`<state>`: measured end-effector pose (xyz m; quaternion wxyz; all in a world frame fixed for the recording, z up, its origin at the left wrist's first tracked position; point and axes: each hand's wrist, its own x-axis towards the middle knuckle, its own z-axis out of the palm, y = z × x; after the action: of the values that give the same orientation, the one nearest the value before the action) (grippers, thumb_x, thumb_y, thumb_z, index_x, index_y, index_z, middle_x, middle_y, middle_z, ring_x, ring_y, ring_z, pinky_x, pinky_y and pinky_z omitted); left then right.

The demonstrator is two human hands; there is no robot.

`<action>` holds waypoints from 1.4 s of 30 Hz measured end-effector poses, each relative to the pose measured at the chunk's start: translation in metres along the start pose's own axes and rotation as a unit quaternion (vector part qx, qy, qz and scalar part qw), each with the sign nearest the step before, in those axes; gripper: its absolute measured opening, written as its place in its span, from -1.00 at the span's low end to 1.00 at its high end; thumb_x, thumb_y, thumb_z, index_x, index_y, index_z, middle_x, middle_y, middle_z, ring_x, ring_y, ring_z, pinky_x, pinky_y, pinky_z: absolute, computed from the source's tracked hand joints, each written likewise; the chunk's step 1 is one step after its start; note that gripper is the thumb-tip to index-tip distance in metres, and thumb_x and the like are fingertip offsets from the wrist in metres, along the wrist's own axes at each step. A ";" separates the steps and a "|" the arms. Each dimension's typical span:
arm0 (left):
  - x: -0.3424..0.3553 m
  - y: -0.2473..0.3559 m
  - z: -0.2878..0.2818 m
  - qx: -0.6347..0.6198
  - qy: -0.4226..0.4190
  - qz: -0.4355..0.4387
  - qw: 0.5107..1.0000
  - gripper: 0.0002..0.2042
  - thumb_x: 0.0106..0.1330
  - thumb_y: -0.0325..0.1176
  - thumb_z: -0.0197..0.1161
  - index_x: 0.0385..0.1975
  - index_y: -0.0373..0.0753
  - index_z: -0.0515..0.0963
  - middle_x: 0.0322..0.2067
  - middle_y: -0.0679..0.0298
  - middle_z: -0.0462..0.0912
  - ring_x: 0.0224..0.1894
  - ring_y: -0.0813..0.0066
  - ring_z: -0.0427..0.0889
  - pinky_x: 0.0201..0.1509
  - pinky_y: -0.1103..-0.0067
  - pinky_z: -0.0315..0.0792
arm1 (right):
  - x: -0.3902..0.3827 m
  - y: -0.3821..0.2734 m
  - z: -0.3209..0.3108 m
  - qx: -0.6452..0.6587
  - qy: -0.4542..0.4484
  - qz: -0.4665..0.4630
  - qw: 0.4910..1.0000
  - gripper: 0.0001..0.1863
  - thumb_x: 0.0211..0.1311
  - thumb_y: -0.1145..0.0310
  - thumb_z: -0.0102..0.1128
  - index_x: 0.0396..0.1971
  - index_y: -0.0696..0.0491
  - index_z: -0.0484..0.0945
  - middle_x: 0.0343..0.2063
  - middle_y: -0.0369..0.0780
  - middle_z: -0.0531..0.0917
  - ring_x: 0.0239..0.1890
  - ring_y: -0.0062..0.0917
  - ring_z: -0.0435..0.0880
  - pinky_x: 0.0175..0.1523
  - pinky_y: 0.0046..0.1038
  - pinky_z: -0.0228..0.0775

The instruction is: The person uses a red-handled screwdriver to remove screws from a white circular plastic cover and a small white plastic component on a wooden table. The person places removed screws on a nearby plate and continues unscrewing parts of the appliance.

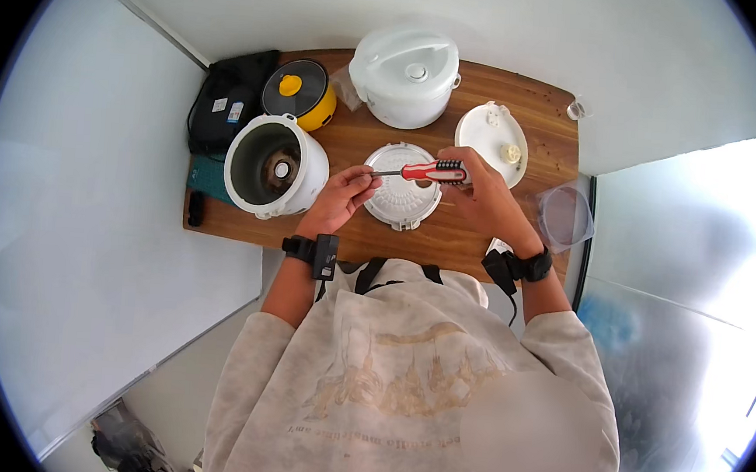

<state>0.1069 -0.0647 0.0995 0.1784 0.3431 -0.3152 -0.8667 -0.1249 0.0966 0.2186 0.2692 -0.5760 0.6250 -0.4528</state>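
A screwdriver (422, 172) with a red, white and black handle lies level across both my hands. My right hand (482, 191) is closed round the handle's end. With the fingertips of my left hand (347, 195) I pinch the tip of the metal shaft; whether a small part is held there too is hidden. Below the screwdriver, a round white ribbed lid part (400, 204) rests on the table. Left of my left hand stands an open white rice cooker body (312, 172) with a dark grey inside. A white oval cover (483, 136) lies beyond my right hand.
A white lidded rice cooker (403, 89) stands at the back of the wooden table (537, 98). Back left are a yellow pot (316, 113) with a dark lid and a black case (215, 124). A clear round plastic container (563, 216) sits at the right edge, a small clear cup (578, 109) behind it.
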 end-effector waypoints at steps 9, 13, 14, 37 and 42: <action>-0.002 -0.008 -0.008 0.022 0.029 -0.051 0.998 -0.80 0.42 -0.32 0.14 -0.05 -0.22 0.49 -0.17 0.24 0.64 -0.12 0.48 0.66 -0.06 0.65 0.59 | 0.024 0.009 0.025 -0.005 -0.037 0.011 0.999 -0.66 0.19 0.48 0.23 -0.04 0.06 0.41 -0.15 -0.12 0.59 -0.16 -0.20 0.60 -0.11 -0.32 0.45; 0.018 -0.045 -0.062 0.132 0.113 -0.062 0.983 -0.76 0.41 -0.18 0.15 -0.09 -0.19 0.49 -0.25 0.31 0.62 -0.26 0.55 0.63 -0.17 0.60 0.59 | 0.030 0.011 0.037 -0.055 -0.059 -0.021 0.997 -0.66 0.19 0.47 0.23 -0.05 0.07 0.39 -0.16 -0.10 0.57 -0.19 -0.16 0.59 -0.14 -0.27 0.44; 0.024 -0.054 -0.069 0.169 0.144 -0.080 0.972 -0.75 0.40 -0.17 0.15 -0.10 -0.19 0.49 -0.26 0.33 0.62 -0.29 0.57 0.61 -0.19 0.59 0.58 | 0.030 0.015 0.041 -0.059 -0.059 -0.025 0.996 -0.66 0.19 0.47 0.23 -0.05 0.07 0.38 -0.17 -0.10 0.57 -0.19 -0.15 0.58 -0.15 -0.26 0.43; 0.060 -0.101 -0.103 0.353 0.200 -0.072 0.911 -0.68 0.26 -0.12 0.33 -0.27 -0.29 0.62 -0.38 0.34 0.65 -0.39 0.60 0.59 -0.35 0.62 0.50 | 0.030 0.058 0.108 -0.116 -0.174 -0.036 0.977 -0.66 0.24 0.38 0.20 -0.02 0.02 0.37 -0.13 -0.05 0.53 -0.17 -0.07 0.60 -0.14 -0.18 0.46; 0.057 -0.095 -0.096 0.386 0.213 -0.059 0.895 -0.67 0.24 -0.11 0.34 -0.30 -0.32 0.65 -0.41 0.29 0.68 -0.42 0.58 0.62 -0.37 0.62 0.50 | 0.033 0.057 0.111 -0.121 -0.178 -0.023 0.976 -0.66 0.21 0.41 0.23 -0.04 0.06 0.39 -0.13 -0.05 0.54 -0.15 -0.13 0.60 -0.09 -0.24 0.44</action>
<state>0.1263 -0.0657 -0.0459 0.0434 0.5797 -0.5588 -0.5915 -0.0630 0.0324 0.1251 0.2941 -0.6897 0.6042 -0.2698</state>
